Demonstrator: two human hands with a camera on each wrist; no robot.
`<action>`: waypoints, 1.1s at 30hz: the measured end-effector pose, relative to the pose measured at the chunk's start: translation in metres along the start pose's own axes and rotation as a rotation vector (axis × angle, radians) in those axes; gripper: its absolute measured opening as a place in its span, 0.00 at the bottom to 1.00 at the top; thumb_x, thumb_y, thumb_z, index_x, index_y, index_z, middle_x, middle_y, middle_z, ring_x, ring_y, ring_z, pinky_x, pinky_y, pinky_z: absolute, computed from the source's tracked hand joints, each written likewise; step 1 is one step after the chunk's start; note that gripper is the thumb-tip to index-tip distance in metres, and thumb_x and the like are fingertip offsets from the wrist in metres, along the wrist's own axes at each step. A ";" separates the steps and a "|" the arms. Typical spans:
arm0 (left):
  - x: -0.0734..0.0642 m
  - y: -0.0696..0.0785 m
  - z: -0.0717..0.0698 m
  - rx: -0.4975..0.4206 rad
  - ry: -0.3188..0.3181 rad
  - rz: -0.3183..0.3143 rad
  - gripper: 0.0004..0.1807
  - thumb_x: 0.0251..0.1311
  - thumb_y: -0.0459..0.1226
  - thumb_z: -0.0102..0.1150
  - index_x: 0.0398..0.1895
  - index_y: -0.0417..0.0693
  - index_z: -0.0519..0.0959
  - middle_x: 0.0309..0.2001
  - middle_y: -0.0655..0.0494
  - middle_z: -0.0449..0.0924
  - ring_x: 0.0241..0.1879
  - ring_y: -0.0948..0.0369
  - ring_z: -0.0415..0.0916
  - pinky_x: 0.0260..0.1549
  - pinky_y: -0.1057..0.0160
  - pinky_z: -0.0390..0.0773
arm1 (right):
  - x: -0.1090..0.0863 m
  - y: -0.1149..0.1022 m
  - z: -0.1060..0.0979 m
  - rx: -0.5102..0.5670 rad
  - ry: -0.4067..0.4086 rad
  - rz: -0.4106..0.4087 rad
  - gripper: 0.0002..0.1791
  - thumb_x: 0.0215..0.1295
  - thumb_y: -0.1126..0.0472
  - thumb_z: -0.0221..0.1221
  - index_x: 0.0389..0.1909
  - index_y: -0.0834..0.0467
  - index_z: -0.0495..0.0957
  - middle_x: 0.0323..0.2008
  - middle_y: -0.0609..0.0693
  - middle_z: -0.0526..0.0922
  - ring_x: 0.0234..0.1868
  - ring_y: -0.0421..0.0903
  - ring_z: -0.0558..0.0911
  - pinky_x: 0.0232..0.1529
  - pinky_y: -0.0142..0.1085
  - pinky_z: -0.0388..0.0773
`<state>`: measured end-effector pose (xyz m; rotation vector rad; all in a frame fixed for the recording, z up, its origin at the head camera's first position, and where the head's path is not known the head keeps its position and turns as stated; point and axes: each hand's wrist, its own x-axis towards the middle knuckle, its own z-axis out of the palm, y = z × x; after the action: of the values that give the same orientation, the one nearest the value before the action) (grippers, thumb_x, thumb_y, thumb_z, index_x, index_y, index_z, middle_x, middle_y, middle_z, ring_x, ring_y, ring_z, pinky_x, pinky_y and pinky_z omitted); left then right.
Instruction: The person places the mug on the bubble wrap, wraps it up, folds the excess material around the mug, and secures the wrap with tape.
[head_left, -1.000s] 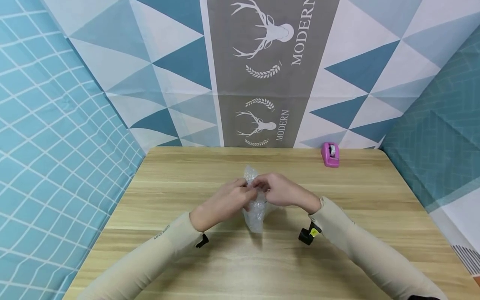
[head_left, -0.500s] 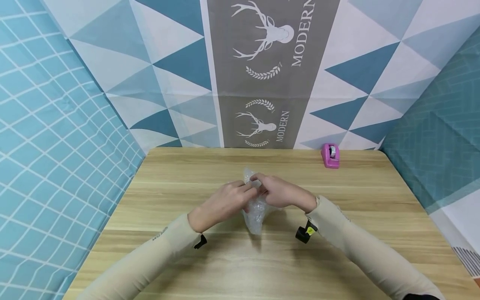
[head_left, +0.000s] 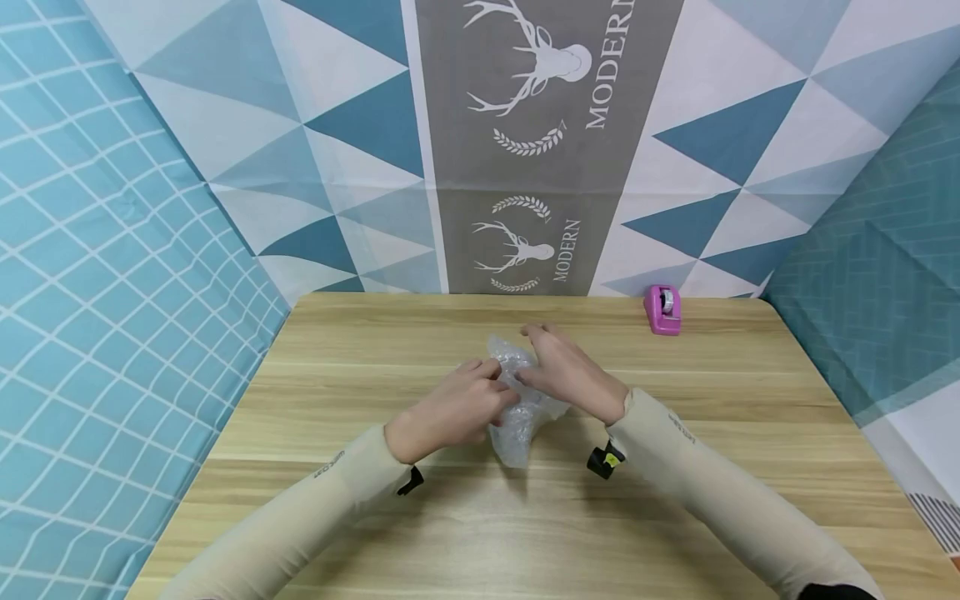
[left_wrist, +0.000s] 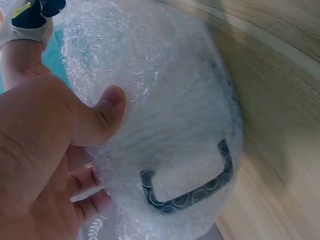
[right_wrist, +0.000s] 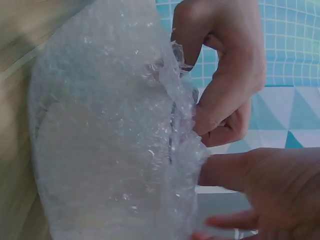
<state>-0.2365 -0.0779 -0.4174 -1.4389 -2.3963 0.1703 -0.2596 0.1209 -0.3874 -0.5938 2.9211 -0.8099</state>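
A bubble-wrapped bundle (head_left: pixel 512 440) stands on edge at mid-table, between my two hands. My left hand (head_left: pixel 456 408) pinches the upper edge of the bubble wrap (right_wrist: pixel 185 100), as the right wrist view shows. In the left wrist view its thumb (left_wrist: pixel 109 107) lies on the near face of the wrap. Through the clear film a black U-shaped strip (left_wrist: pixel 190 197) shows on something pale; what the wrapped thing is, I cannot tell. My right hand (head_left: pixel 572 373) is spread, its thumb at the wrap's edge and its forefinger lifted away.
A pink tape dispenser (head_left: pixel 663 310) stands at the back right of the wooden table (head_left: pixel 360 333). Patterned cloths (head_left: pixel 525 150) hang behind the table and along both sides.
My right hand's fingers, which were bent close to the left hand at the wrap, have spread and lifted away. The left hand keeps its pinch, and more of the wrap's upper part shows.
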 end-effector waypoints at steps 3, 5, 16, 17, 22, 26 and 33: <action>0.001 0.001 0.000 -0.001 -0.009 -0.005 0.13 0.52 0.40 0.77 0.39 0.55 0.84 0.33 0.66 0.87 0.36 0.58 0.68 0.35 0.63 0.69 | 0.004 0.001 0.003 -0.031 -0.080 0.104 0.36 0.58 0.59 0.72 0.64 0.70 0.72 0.56 0.68 0.79 0.43 0.54 0.82 0.42 0.43 0.84; 0.002 0.001 -0.001 0.007 -0.011 -0.005 0.14 0.52 0.41 0.77 0.41 0.55 0.83 0.35 0.66 0.87 0.37 0.58 0.69 0.36 0.62 0.70 | 0.007 0.001 0.006 -0.032 -0.124 0.152 0.31 0.57 0.59 0.72 0.58 0.70 0.75 0.48 0.65 0.83 0.39 0.52 0.82 0.37 0.40 0.84; 0.001 -0.001 0.001 0.008 0.069 0.026 0.21 0.50 0.42 0.78 0.46 0.51 0.81 0.38 0.62 0.87 0.36 0.58 0.71 0.35 0.61 0.75 | 0.013 0.003 0.014 -0.108 -0.089 0.151 0.08 0.51 0.70 0.68 0.30 0.64 0.79 0.26 0.54 0.79 0.25 0.48 0.76 0.24 0.36 0.73; 0.002 -0.001 0.001 0.007 0.068 0.027 0.21 0.50 0.41 0.78 0.47 0.52 0.82 0.40 0.62 0.88 0.37 0.58 0.71 0.36 0.61 0.76 | 0.013 0.003 0.014 -0.116 -0.086 0.150 0.08 0.51 0.70 0.69 0.29 0.64 0.78 0.25 0.54 0.79 0.25 0.48 0.76 0.23 0.35 0.72; 0.003 -0.001 0.002 0.028 0.036 0.036 0.21 0.48 0.40 0.77 0.48 0.52 0.84 0.45 0.61 0.88 0.40 0.58 0.74 0.39 0.60 0.78 | 0.016 0.004 0.017 -0.138 -0.070 0.145 0.07 0.52 0.69 0.67 0.27 0.62 0.77 0.23 0.53 0.78 0.23 0.47 0.74 0.22 0.36 0.69; 0.003 0.000 0.002 0.045 -0.016 0.027 0.22 0.52 0.40 0.74 0.52 0.53 0.83 0.50 0.60 0.86 0.42 0.57 0.73 0.43 0.58 0.78 | 0.017 0.004 0.018 -0.156 -0.055 0.119 0.08 0.52 0.69 0.67 0.24 0.60 0.76 0.21 0.51 0.76 0.22 0.47 0.71 0.22 0.36 0.68; 0.006 0.002 -0.001 0.049 -0.127 -0.004 0.22 0.55 0.42 0.73 0.53 0.53 0.80 0.49 0.61 0.86 0.43 0.56 0.70 0.45 0.58 0.76 | 0.017 0.004 0.019 -0.174 -0.040 0.099 0.08 0.52 0.72 0.65 0.23 0.60 0.75 0.21 0.51 0.75 0.22 0.47 0.71 0.21 0.36 0.68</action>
<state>-0.2371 -0.0714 -0.4157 -1.4417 -2.4766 0.3258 -0.2738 0.1085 -0.4049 -0.4652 2.9766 -0.5309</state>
